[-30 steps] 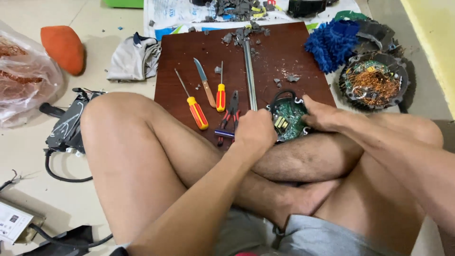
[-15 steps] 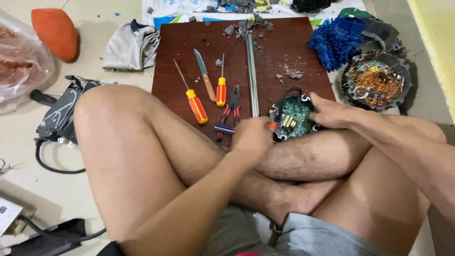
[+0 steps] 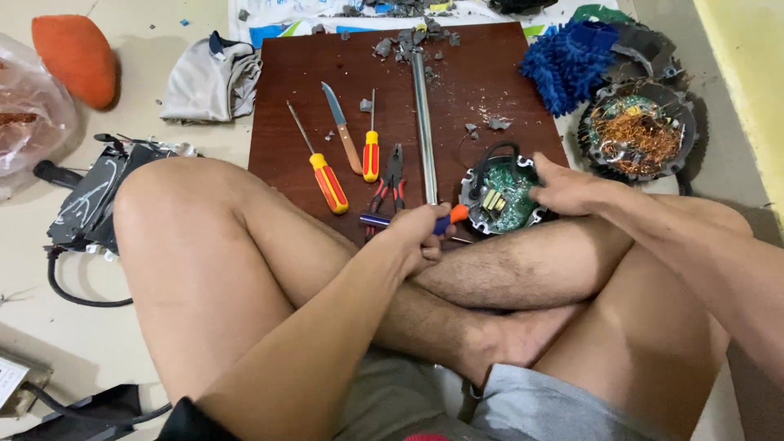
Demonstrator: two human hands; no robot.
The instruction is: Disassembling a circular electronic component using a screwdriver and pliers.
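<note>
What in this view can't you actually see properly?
- Head view: the tool's tip, covered by the left hand.
- Right edge of the green circuit board, under the right hand.
- Plastic bag, cut off by the left edge.
- Debris bits, too small to identify.

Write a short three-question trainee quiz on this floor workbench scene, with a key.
1. True or false: the right hand rests on the round green circuit board.
2. What does the left hand hold? A) pliers B) a small orange-tipped tool C) a knife
3. How many red-and-yellow screwdrivers lie on the brown board?

Key: 1 true; 2 B; 3 two, a long one and a short one.
</note>
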